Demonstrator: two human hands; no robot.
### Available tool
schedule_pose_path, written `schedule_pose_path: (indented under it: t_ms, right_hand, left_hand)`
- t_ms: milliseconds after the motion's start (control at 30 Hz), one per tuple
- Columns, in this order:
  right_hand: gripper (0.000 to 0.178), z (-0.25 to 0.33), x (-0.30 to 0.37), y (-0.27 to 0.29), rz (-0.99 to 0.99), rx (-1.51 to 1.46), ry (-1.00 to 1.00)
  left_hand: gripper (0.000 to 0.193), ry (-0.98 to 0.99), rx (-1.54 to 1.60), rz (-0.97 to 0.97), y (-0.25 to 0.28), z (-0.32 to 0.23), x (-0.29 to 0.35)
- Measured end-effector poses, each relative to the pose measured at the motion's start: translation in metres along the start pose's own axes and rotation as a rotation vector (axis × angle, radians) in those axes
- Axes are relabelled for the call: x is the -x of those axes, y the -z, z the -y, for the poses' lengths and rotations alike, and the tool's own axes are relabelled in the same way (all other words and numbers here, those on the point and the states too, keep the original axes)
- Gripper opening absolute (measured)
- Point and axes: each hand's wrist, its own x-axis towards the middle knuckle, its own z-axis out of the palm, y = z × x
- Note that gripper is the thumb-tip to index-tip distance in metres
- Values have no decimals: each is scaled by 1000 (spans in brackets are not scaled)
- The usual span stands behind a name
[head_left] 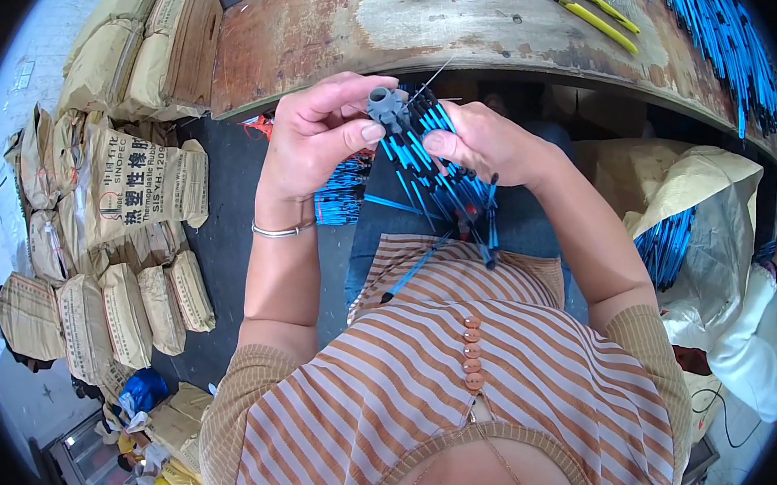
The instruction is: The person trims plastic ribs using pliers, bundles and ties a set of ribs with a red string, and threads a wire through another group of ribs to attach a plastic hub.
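Observation:
A small grey ribbed plastic hub point(386, 109) with a round opening sits pinched between the thumb and fingers of my left hand point(316, 138). My right hand point(488, 141) is closed on a bundle of thin blue-and-black rods point(414, 158), its thumb lying across them. The rods' upper ends meet the hub's side; whether any are fitted into it I cannot tell. A thin wire point(435, 75) sticks up beyond the bundle. One loose blue rod point(417, 269) lies on my lap, and more blue rods point(338, 196) are stacked below my left wrist.
Ahead is a worn wooden table point(320, 35), its front edge just beyond my hands. Yellow-handled cutters point(582, 14) and a heap of blue rods point(718, 30) lie on it. An open sack point(699, 171) holding rods stands at right. Stacked paper sacks point(105, 307) fill the left.

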Motion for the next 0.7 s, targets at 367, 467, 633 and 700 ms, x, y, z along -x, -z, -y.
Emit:
schedule_pose_path:
  t_ms: [367,467,633,700]
  right_hand:
    - [43,1,6,-10,-84,301,24]
    - [42,1,7,-9,-109,400,-20]
    - [42,-9,3,2,43,15,53]
    - [48,-10,3,2,94,-77,23]
  left_hand:
    - [42,144,27,28,0,1,2]
    - [41,110,2,25,-4,0,-2]
    - [41,69,-59,71,-5,-3,-7]
    - [41,77,-68,80,-5,-5,-9]
